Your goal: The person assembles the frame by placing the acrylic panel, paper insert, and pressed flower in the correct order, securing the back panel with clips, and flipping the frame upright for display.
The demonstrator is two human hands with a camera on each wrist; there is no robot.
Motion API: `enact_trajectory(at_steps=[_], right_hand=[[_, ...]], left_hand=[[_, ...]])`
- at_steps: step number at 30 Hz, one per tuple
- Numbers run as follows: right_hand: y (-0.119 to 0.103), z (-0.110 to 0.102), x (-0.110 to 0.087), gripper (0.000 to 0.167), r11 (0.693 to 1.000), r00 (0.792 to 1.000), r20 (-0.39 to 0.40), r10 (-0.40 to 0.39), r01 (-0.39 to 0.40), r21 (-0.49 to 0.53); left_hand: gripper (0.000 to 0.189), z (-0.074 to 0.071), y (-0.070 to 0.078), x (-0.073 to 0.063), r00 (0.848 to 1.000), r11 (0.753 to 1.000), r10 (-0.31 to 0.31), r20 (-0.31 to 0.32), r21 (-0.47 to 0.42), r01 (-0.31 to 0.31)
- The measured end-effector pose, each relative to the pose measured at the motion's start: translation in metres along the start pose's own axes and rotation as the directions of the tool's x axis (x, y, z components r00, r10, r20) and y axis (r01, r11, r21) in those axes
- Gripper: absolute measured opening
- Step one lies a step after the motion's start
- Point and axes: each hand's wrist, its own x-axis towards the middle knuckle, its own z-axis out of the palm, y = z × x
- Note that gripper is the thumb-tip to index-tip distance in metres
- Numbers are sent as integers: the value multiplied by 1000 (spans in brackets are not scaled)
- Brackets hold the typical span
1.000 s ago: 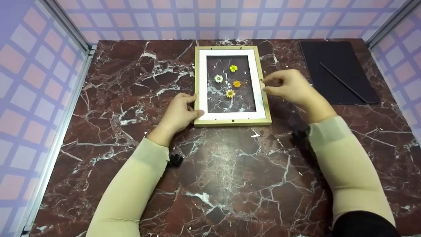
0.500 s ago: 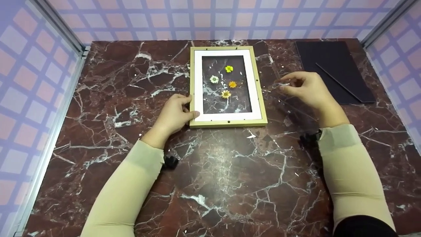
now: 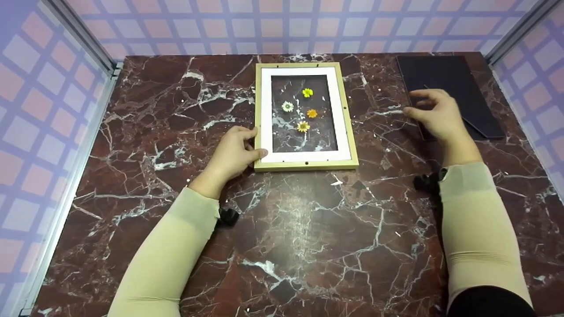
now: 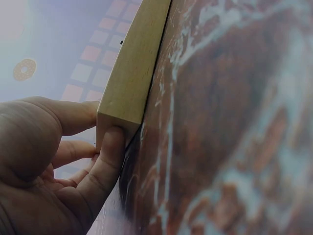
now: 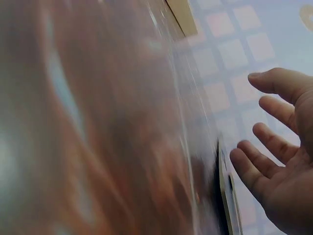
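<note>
A light wooden picture frame [image 3: 258, 114] with a white mat [image 3: 304, 156] lies flat on the marble table. Inside the mat's opening show several small flowers [image 3: 302, 127], yellow, orange and white. My left hand [image 3: 233, 154] grips the frame's lower left corner. In the left wrist view, fingers [image 4: 113, 147] pinch the corner from its edge and face. My right hand [image 3: 438, 116] hovers over the left edge of a black board [image 3: 436, 72], fingers loosely bent. The right wrist view shows that hand [image 5: 286, 156] with fingers spread and nothing between them.
A thin dark stick [image 3: 478, 127] lies across the black board, partly hidden by the right hand. Patterned walls [image 3: 282, 26] close off the back and both sides of the table [image 3: 286, 246]. Small white scraps [image 3: 336, 181] dot the marble.
My right hand has left the frame's right edge and moved right to the black board. My left hand keeps its grip on the frame, which shows no clear move on the table.
</note>
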Motion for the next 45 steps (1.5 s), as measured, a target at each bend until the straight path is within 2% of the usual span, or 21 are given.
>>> enact_trajectory(at_steps=[3, 6, 8, 12, 14, 17, 19, 21, 24, 27, 32, 34, 37, 38, 44, 45], right_hand=[[9, -9, 3, 59, 997, 996, -62, 62, -60, 42], [17, -19, 3, 60, 977, 976, -127, 175, -156, 146], [21, -26, 2, 63, 953, 951, -163, 263, -230, 196], [31, -40, 1, 70, 890, 884, -202, 422, -361, 278], [35, -48, 0, 74, 844, 855, -198, 479, -387, 371], [42, -62, -2, 81, 797, 825, -183, 535, -420, 435], [46, -70, -5, 85, 785, 807, -178, 564, -455, 421], [51, -77, -8, 88, 790, 788, -181, 588, -513, 336], [56, -85, -12, 92, 783, 765, -183, 618, -577, 234], [61, -90, -14, 98, 778, 757, -182, 628, -609, 152], [63, -93, -15, 103, 753, 730, -211, 650, -656, 51], [64, -93, -15, 103, 754, 734, -213, 645, -656, 24], [65, -93, -15, 101, 777, 761, -209, 615, -630, -7], [66, -93, -15, 100, 780, 764, -210, 611, -626, -6], [73, -90, -18, 97, 773, 755, -205, 623, -635, 14], [74, -90, -18, 98, 777, 759, -203, 618, -629, 10]], left_hand=[[75, 0, -1, 0, 1000, 1000, -1, -6, -9, 1], [75, 1, -2, 1, 1000, 1000, 1, -7, -19, -2], [76, 3, -3, 0, 1000, 1000, 2, -6, -25, -2], [76, 4, -4, -1, 1000, 999, 5, -3, -35, -5], [76, 3, -3, 0, 1000, 999, 7, -3, -33, -7], [76, 1, 0, 1, 1000, 999, 16, -6, -28, -16], [76, 0, 1, 2, 1000, 1000, 18, -6, -17, -18], [75, -1, 2, 3, 1000, 1000, 21, -8, -10, -21], [75, 0, 2, 3, 1000, 1000, 16, -12, -10, -17], [75, 0, 2, 4, 1000, 1000, 23, -17, -13, -24], [74, 1, 2, 3, 1000, 1000, 27, -13, -15, -28], [74, 0, 3, 2, 1000, 1000, 25, -18, -18, -25], [73, -1, 3, 1, 999, 999, 26, -26, -22, -26], [74, -1, 2, 1, 999, 999, 25, -25, -21, -25], [74, 0, 0, -1, 1000, 1000, 15, -10, -1, -15], [74, 0, 0, -1, 1000, 1000, 14, -10, -1, -14]])
